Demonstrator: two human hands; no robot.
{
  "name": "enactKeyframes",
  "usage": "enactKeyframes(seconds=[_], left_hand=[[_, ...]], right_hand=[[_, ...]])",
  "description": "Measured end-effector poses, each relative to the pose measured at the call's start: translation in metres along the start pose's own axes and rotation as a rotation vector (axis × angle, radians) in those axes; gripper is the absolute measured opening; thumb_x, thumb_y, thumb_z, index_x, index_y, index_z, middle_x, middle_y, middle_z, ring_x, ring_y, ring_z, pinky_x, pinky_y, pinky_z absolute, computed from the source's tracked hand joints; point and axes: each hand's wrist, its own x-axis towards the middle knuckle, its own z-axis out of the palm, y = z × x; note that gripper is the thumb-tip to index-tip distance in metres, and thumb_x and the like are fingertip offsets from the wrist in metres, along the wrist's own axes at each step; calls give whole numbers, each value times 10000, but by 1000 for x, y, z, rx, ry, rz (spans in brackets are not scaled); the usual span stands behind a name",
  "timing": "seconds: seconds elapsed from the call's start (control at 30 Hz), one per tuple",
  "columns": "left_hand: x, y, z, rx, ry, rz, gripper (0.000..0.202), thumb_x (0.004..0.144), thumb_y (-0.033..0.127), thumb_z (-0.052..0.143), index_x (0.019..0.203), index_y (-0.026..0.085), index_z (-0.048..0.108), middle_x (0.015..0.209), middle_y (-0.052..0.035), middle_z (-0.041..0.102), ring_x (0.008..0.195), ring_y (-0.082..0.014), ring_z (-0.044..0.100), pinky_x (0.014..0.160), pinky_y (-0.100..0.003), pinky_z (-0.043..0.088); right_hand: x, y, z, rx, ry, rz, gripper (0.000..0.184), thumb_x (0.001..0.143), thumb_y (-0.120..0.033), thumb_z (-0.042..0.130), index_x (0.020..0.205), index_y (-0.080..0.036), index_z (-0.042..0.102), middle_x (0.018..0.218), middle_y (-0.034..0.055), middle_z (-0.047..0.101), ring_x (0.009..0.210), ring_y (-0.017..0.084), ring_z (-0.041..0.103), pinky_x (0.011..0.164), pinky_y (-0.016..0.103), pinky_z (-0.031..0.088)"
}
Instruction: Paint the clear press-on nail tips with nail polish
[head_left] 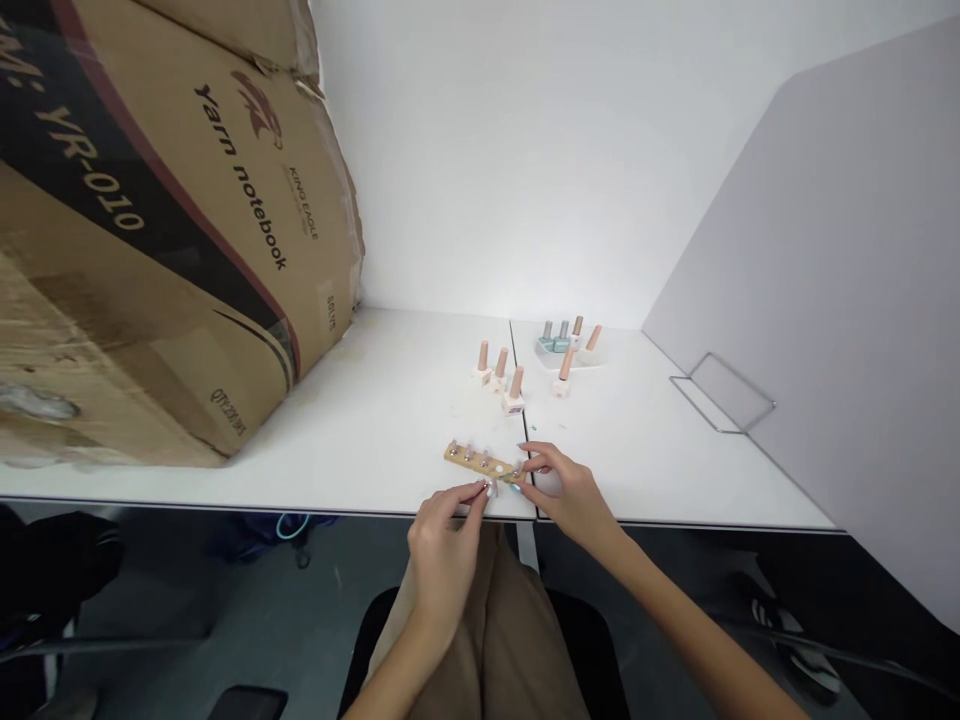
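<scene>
A light wooden strip (473, 458) lies near the table's front edge, with several small shiny posts standing along it and a pale round spot on its top. My left hand (442, 535) is closed in a pinch at the strip's front side, on a small post with a pale, glossy tip (491, 487). Over the strip's right end, my right hand (559, 483) has its fingers curled round a thin greenish stick-like tool (508, 477). Its exact kind is too small to make out. The tool's end is close to the post in my left hand.
Nail polish bottles with pinkish caps (514, 392) stand behind the strip. A clear tray (570, 358) at the back holds several more, some teal. On the left is a large cardboard box (247, 250); a wire stand (724, 395) leans by the right-hand partition (840, 300).
</scene>
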Motion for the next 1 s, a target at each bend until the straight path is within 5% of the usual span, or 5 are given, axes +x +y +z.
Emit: enactKeyframes(seconds=[0.43, 1.0], left_hand=[[-5, 5, 28, 188, 116, 142, 106, 872, 210, 636, 875, 226, 740, 893, -55, 774, 841, -245, 691, 772, -376, 462], [-3, 12, 38, 337, 196, 58, 106, 807, 222, 702, 824, 250, 803, 869, -91, 588, 824, -279, 551, 747, -423, 407]], right_hand=[[-4, 5, 0, 55, 25, -31, 350, 793, -194, 651, 1131, -226, 570, 857, 20, 740, 880, 182, 719, 852, 334, 565], [-3, 2, -4, 110, -11, 27, 371, 767, -198, 662, 1128, -216, 581, 865, 20, 747, 855, 167, 722, 851, 320, 556]])
